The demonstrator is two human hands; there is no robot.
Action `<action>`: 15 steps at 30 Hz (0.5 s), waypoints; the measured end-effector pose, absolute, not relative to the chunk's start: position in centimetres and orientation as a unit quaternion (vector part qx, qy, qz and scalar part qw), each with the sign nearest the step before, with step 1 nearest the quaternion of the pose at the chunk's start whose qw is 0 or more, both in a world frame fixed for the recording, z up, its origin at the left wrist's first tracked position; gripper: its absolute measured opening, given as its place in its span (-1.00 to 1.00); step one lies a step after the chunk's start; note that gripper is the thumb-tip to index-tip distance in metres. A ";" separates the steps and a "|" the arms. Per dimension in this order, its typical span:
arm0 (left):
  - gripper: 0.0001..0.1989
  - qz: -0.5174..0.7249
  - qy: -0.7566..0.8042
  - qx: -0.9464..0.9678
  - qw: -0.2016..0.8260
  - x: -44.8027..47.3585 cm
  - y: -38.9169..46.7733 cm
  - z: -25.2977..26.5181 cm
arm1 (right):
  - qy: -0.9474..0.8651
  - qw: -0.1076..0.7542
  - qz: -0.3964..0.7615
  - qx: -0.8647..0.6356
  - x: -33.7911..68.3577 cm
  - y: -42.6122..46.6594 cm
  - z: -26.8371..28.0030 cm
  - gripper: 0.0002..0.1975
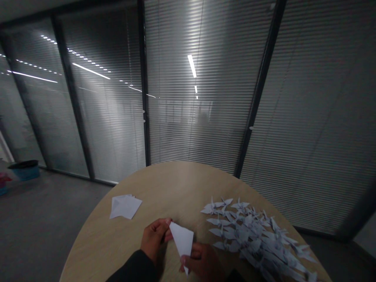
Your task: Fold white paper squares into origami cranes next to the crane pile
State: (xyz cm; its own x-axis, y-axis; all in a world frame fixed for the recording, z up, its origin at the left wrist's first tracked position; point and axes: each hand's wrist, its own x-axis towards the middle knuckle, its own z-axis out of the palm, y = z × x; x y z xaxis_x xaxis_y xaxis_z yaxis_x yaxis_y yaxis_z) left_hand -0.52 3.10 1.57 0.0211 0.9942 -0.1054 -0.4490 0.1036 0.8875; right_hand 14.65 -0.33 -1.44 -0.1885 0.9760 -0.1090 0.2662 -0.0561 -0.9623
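Note:
A folded piece of white paper (182, 238), kite-like in outline, is held between my two hands over the round table. My left hand (155, 237) pinches its upper left corner between thumb and fingers. Around its lower, narrow end my right hand (202, 260) is closed, thumb on top, and the pointed tip sticks out below. Right of my hands lies a large pile of folded white paper cranes (252, 231). Several loose white paper sheets (125, 206) overlap on the table to the left.
The round wooden table (179, 176) curves away towards a glass partition with blinds (199, 137) just behind it. On the grey floor at far left stands a blue tub with a dark rim (26, 171); a pink and blue thing (2, 182) is partly cut off beside it.

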 end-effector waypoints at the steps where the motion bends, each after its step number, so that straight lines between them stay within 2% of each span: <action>1: -0.56 0.566 0.395 0.348 0.635 -0.4 3.1 1.5 | -0.585 0.357 0.501 -0.529 14.7 -0.2 -1.6 -0.75; 10: -0.56 0.480 0.392 0.423 0.662 0.1 2.3 1.4 | -0.577 0.384 0.518 -0.502 14.7 0.2 -2.4 -0.53; 15: -0.57 0.493 0.394 0.407 0.661 -0.1 2.6 1.3 | -0.589 0.409 0.461 -0.523 14.8 0.1 -2.3 -0.55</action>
State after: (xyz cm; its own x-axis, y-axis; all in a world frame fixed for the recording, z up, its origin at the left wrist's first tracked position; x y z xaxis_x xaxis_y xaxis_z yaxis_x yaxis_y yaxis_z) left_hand -0.09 2.61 1.27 0.2037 0.9718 -0.1188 -0.3311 0.1826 0.9258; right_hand 14.84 0.10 -2.32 -0.1195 0.9928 0.0001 0.2388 0.0289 -0.9706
